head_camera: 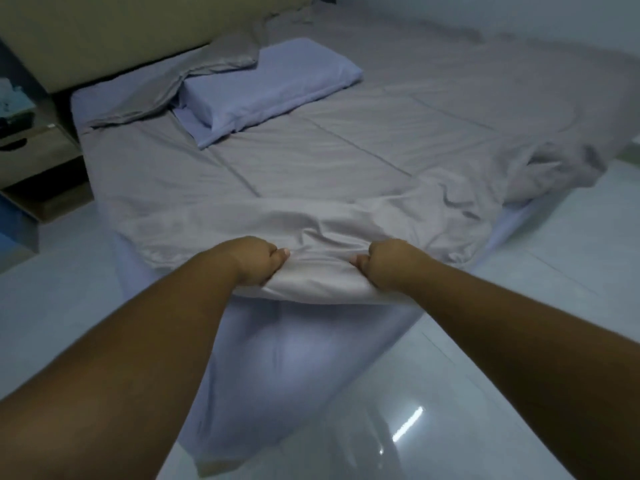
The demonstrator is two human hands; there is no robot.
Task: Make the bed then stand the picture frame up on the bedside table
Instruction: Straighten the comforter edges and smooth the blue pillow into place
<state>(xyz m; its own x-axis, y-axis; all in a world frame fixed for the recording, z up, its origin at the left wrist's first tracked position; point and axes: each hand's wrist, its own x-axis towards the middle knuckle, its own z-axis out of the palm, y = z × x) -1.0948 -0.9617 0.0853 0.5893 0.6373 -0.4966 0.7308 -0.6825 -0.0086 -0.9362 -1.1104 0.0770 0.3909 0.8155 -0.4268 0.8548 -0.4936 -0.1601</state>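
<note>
A grey-beige top sheet [346, 161] lies spread over the bed, bunched and wrinkled along its near edge and at the right corner. My left hand [254, 259] and my right hand [391, 263] both grip that near edge at the bed's foot corner, fists closed on the fabric, about a hand's width apart. A lavender pillow [270, 86] lies near the headboard, partly on the sheet. The lavender fitted sheet [277, 358] shows on the mattress side below my hands. The bedside table [38, 157] stands at the far left. I cannot make out a picture frame on it.
A tan padded headboard [121, 29] runs along the top left. Glossy white floor tiles [450, 393] surround the bed's foot corner. Dark small items lie on the bedside table's top. A wall runs behind the bed's far right side.
</note>
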